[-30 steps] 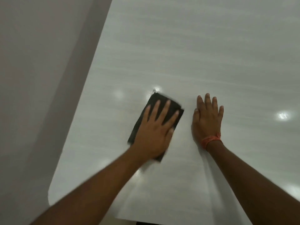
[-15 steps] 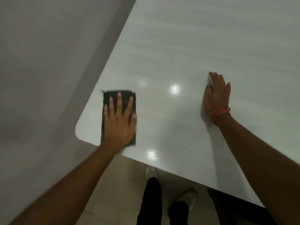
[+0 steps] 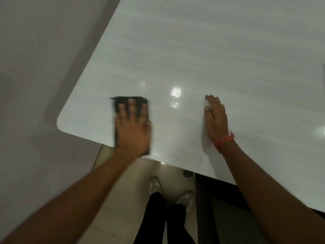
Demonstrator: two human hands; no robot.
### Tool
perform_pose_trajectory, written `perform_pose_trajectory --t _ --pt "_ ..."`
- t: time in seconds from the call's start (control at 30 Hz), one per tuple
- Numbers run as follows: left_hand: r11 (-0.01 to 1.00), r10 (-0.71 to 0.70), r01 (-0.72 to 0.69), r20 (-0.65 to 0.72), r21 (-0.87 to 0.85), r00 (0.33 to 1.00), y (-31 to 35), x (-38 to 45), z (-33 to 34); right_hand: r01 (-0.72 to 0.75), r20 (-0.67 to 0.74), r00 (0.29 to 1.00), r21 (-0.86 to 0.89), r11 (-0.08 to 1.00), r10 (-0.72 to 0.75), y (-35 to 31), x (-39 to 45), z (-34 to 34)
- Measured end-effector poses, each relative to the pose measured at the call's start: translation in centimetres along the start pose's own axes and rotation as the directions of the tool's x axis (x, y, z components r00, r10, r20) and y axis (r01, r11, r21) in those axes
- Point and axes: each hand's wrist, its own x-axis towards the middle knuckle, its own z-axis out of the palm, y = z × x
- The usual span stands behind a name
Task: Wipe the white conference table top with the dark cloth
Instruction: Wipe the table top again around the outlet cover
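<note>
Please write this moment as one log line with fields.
left hand: flat on dark cloth | cloth: near table front edge | right hand: flat on table

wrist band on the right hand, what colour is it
Orange-red, a band of threads on the right wrist; the head view shows it.

You had only one view, the camera worn on your head, so no second view shared any part of the scene. It looked forward and steeply down from above the near edge of the counter point(image 3: 211, 59), close enough that both forearms entered from the bottom of the frame. The counter's rounded corner sat at left-centre, and its top ran away toward the upper right. Below the near edge the view took in the floor point(image 3: 123, 191) and your shoes point(image 3: 155, 186). The wide lens bent the edges, and the picture was blurred.
</note>
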Motion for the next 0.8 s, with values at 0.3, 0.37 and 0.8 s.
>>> perform_pose_trajectory --t 0.3,0.37,0.8 --pt "0.941 0.335 -0.335 -0.019 -0.038 0.942 4.8 1.2 1.4 0.007 -0.130 0.991 -0.258 0.966 -0.042 7.4 -3.4 -7.1" --pt "0.996 0.044 -0.044 0.005 -0.076 0.999 1.2 5.4 0.5 0.033 -0.103 0.992 -0.327 0.944 -0.070 8.3 -3.9 -7.2" --pt "0.786 0.586 -0.569 0.000 -0.242 0.810 25.2 1.7 1.2 -0.019 -0.517 0.853 0.098 0.995 0.067 7.4 -5.2 -9.5"
